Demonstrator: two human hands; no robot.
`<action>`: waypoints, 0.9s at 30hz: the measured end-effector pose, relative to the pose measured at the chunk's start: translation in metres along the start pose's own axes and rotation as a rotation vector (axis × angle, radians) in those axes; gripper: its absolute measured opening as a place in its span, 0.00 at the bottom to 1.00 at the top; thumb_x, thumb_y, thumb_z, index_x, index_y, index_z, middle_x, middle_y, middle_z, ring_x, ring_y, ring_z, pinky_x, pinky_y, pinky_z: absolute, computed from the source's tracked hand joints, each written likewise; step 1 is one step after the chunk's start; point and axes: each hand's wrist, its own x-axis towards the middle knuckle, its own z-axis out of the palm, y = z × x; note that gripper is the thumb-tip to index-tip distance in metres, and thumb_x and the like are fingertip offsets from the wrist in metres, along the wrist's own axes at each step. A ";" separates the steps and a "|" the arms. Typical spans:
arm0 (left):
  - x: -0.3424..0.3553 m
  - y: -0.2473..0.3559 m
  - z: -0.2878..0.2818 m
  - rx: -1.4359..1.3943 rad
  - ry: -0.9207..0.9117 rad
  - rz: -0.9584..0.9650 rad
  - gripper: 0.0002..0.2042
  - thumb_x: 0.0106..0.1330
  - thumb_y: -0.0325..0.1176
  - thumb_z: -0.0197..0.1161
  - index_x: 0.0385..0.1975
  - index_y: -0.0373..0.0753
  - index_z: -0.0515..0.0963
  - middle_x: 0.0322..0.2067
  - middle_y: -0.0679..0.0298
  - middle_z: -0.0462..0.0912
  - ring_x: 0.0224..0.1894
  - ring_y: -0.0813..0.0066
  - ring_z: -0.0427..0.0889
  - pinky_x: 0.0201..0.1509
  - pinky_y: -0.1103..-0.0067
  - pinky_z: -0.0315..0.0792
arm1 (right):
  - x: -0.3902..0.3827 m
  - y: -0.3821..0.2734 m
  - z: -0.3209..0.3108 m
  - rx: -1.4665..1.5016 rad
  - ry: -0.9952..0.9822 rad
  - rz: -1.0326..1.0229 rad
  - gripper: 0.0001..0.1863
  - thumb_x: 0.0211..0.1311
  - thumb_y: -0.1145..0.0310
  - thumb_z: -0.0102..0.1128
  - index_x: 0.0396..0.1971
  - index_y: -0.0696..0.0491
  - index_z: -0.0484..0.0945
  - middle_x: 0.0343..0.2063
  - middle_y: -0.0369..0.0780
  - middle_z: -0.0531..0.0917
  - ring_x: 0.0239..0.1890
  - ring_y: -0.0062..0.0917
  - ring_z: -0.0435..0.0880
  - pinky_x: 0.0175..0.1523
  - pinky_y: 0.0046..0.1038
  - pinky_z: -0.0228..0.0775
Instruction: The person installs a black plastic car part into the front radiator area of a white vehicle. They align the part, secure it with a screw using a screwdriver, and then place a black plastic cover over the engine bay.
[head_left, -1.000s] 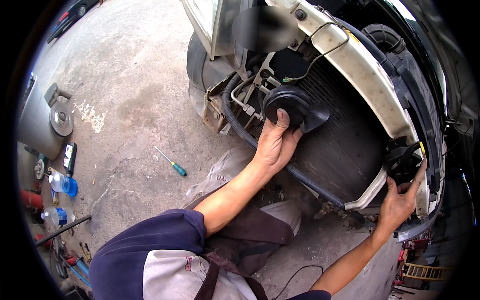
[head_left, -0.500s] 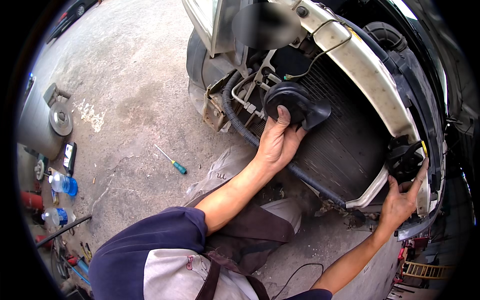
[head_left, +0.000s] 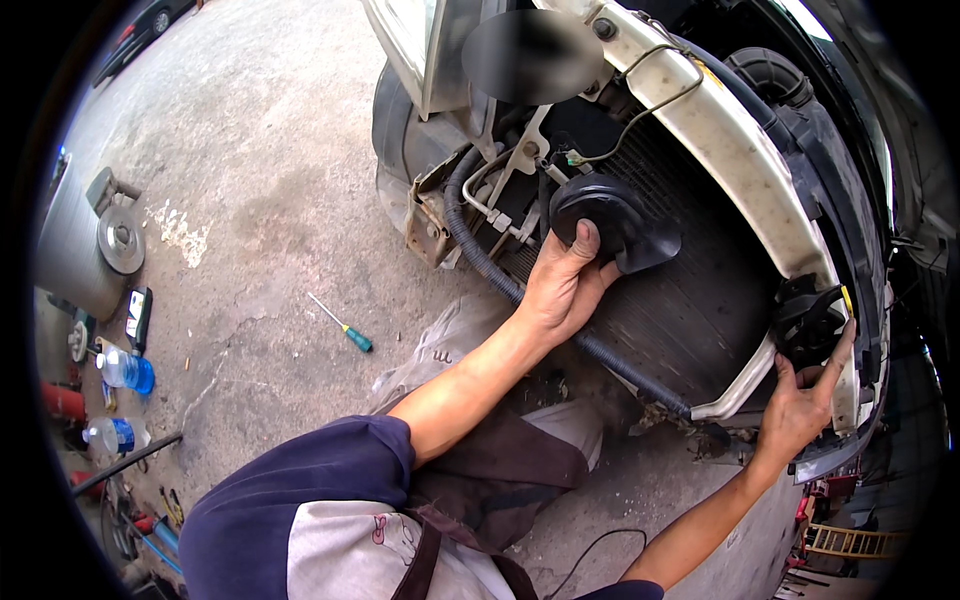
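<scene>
Holds a round black horn with a flared mouth in the left hand, closed firmly with the thumb over the face and fingers beneath, in front of the dark radiator. Reaches with the right hand to a second black part near the lower end of the pale beam, touching its lower side with thumb and fingers parted; cannot tell whether gripped. Has a thin wire with a green connector near the horn's upper edge, and a ribbed hose running behind the left wrist. Shows farther left, on the concrete floor, a teal-handled screwdriver, then two clear bottles near the rim of view.
</scene>
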 end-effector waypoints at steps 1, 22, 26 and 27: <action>0.004 0.002 0.001 0.017 -0.007 0.010 0.23 0.70 0.46 0.61 0.61 0.44 0.68 0.56 0.66 0.76 0.61 0.70 0.74 0.66 0.62 0.70 | 0.000 -0.001 -0.001 -0.002 -0.002 0.004 0.50 0.49 0.81 0.66 0.74 0.34 0.59 0.16 0.33 0.64 0.20 0.21 0.63 0.35 0.27 0.64; 0.039 0.012 0.038 0.194 -0.058 0.140 0.23 0.68 0.47 0.64 0.57 0.43 0.70 0.50 0.67 0.79 0.51 0.74 0.78 0.50 0.70 0.77 | 0.000 0.002 -0.003 -0.002 -0.021 0.017 0.51 0.49 0.80 0.68 0.74 0.34 0.58 0.17 0.34 0.62 0.21 0.23 0.62 0.34 0.28 0.63; 0.041 0.013 0.032 0.206 -0.080 0.131 0.22 0.69 0.48 0.63 0.56 0.43 0.72 0.48 0.67 0.80 0.49 0.74 0.79 0.47 0.71 0.76 | 0.001 0.000 -0.003 -0.018 -0.014 -0.013 0.52 0.47 0.81 0.67 0.75 0.36 0.58 0.16 0.35 0.66 0.19 0.24 0.64 0.34 0.28 0.65; 0.040 0.012 0.031 0.206 -0.080 0.136 0.22 0.69 0.48 0.63 0.56 0.42 0.72 0.48 0.67 0.80 0.49 0.74 0.79 0.47 0.72 0.76 | 0.000 0.000 -0.004 -0.022 -0.020 -0.009 0.52 0.47 0.81 0.67 0.75 0.36 0.58 0.16 0.35 0.66 0.19 0.25 0.64 0.34 0.29 0.66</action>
